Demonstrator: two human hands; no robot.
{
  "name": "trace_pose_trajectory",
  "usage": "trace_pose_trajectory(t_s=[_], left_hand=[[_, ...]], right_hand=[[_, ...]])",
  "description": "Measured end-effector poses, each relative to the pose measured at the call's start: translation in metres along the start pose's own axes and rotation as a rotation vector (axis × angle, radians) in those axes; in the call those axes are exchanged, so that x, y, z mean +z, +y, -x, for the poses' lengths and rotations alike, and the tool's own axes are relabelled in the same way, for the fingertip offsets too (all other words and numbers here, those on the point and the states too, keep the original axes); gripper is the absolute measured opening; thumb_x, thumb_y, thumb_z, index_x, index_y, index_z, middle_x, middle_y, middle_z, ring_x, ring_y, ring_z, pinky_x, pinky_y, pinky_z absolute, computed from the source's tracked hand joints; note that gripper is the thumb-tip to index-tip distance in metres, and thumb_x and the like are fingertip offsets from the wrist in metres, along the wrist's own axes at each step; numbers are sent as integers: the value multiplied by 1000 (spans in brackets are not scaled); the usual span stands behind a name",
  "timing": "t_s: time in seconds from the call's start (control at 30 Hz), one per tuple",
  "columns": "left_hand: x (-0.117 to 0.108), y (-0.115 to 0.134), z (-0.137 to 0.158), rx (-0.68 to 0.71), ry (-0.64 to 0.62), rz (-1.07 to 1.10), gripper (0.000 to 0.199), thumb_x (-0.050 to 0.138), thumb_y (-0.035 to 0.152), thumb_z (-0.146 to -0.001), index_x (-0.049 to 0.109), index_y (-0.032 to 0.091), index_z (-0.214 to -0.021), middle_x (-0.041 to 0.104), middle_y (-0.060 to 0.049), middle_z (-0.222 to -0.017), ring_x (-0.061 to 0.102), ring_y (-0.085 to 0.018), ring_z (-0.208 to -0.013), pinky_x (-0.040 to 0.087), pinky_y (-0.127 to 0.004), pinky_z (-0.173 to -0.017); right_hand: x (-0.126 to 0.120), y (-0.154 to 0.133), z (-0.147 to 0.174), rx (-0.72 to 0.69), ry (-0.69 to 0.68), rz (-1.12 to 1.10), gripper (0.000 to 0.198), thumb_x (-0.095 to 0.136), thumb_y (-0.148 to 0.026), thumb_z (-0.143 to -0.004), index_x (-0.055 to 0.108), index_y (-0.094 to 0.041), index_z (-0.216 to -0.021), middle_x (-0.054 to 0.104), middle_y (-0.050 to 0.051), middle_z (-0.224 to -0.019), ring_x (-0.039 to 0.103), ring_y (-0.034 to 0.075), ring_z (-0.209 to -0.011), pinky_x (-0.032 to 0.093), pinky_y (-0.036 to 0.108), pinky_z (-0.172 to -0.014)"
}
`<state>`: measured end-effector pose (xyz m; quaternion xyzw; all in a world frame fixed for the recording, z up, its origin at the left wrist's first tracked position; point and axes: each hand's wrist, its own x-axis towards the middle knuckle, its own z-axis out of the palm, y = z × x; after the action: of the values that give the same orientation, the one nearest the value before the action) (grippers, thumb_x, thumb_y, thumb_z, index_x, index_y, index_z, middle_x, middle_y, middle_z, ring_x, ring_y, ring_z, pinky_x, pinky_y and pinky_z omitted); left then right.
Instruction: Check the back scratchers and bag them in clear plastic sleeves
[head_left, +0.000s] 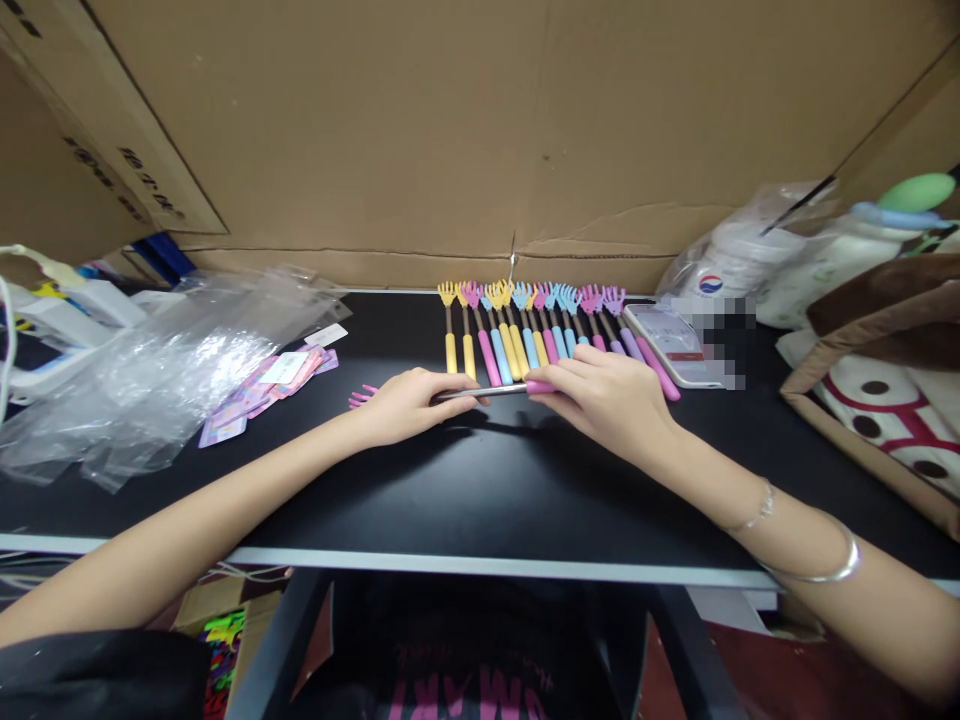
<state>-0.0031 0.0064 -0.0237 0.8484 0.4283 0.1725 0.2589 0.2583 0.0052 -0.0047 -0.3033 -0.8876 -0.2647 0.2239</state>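
Note:
Across the middle of the black table, both my hands hold one pink back scratcher (499, 392) sideways. My left hand (409, 403) is closed round its metal rod, near the pink claw end (363, 396) that sticks out on the left. My right hand (611, 400) is closed on the pink grip; part of the grip is hidden by the fingers. Just behind my hands lies a row of several back scratchers (514, 350) with yellow, pink, blue and purple grips, claws pointing to the cardboard. My right hand covers the lower ends of some of them.
Clear plastic bags (150, 350) and a pile of printed cards (259, 393) lie on the left. A phone (671, 340), a bagged cup (739, 260), a bottle (870, 250) and a brown-handled bag (885, 400) stand or lie right. Cardboard (450, 130) walls the back.

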Motion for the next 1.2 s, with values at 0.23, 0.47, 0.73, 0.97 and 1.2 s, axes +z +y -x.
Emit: trace_pose_trajectory(t_s=[0.23,0.47,0.73,0.97,1.2], left_hand=[[1,0,1,70,212,-292,36,34,40,-100,66,25,-111,65,1,-78,58,-16,-74,34,-24,-63],[-1,-3,0,257,399,-418,21,49,30,-97,66,23,-107,69,-1,-89,50,-17,-78,38,-26,-69],[-2,0,2,258,470,-579,20,49,31,-97,65,26,-108,70,0,-90,54,-18,-82,32,-32,-72],[-3,-1,1,253,473,-689,27,40,33,-101,64,25,-109,70,-1,-88,56,-18,-82,31,-35,-78],[-6,1,1,240,453,-716,28,38,31,-101,62,25,-114,71,-1,-90,58,-18,-84,32,-36,-80]], right_hand=[[-2,0,-3,144,-111,-95,37,39,-38,-99,70,-17,-95,67,7,-78,52,16,-70,32,28,-59],[1,1,-4,145,-140,-111,31,41,-36,-98,67,-19,-96,66,7,-78,53,19,-75,31,29,-64],[5,2,0,155,-161,-126,33,39,-39,-99,65,-20,-95,70,4,-78,59,17,-72,30,30,-66],[7,0,1,178,-234,-114,38,35,-41,-100,65,-19,-94,72,4,-78,62,17,-67,29,30,-65],[-1,5,-3,180,-191,-63,41,34,-46,-100,64,-19,-90,70,4,-73,60,17,-64,31,31,-66]])
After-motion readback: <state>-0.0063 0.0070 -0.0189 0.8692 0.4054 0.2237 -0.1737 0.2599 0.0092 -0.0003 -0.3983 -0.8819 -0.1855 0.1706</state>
